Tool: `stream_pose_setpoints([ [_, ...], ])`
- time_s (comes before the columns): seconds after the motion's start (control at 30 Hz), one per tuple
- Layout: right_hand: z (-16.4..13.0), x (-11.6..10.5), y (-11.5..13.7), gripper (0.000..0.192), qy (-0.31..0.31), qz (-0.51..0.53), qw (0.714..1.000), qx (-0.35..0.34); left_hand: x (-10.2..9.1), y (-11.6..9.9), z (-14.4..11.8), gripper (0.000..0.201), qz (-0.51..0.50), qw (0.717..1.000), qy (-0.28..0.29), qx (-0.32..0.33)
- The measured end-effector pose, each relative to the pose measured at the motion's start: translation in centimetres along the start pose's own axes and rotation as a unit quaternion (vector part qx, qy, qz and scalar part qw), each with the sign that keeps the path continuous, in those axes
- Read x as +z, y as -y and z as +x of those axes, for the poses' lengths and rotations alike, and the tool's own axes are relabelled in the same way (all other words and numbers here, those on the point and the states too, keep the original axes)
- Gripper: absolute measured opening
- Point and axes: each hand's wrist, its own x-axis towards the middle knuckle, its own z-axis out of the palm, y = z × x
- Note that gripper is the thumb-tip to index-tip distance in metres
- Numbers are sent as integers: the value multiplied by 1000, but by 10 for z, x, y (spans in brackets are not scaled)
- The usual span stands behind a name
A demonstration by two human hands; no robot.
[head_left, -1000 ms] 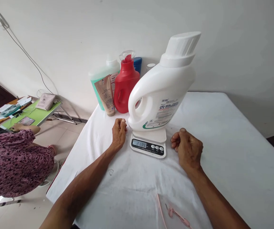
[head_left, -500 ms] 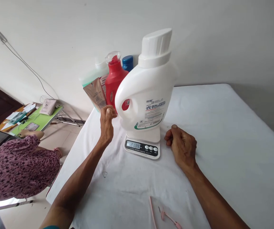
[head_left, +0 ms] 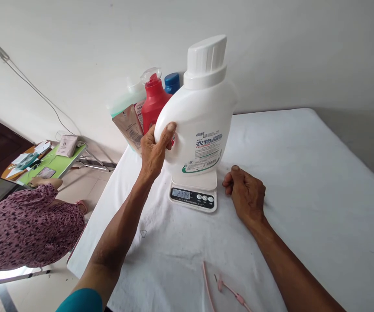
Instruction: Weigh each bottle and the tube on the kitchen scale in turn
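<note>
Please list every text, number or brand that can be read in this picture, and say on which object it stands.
"2134": display of the kitchen scale, digits slightly blurred.
"衣物": label of the white detergent bottle that the left hand grips; the rest of that label is too small.
Print on the brown tube: too blurred to read.

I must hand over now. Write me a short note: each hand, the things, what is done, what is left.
Left hand: gripping the handle of the white detergent bottle.
Right hand: loosely curled, resting on the white cloth, holding nothing.
Bottle stands on the scale; display is lit, it looks like 2134.
Done: bottle weighed.
Left: probably lifting it off; other bottles wait behind.
</note>
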Motion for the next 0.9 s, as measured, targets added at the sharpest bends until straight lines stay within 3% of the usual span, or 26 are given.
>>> stream_pose_setpoints([
  [0.23,1,1,0,60,3,-7,1000,13,22,-8,5,50,-113,990,-59,-53],
  [0.43,1,0,-1,60,7,6,1000,6,15,-12,3,53,-123,986,-96,-60],
  [0.6,0,0,0,59,8,-7,1000,3,-13,-30,6,60,-126,983,-136,-19],
  [0.77,1,-1,-2,55,7,-11,1000,8,-61,-48,3,67,-109,977,-181,29],
  [0.9,0,0,-2,57,13,-5,1000,-4,-99,-44,-11,72,-82,972,-220,29],
])
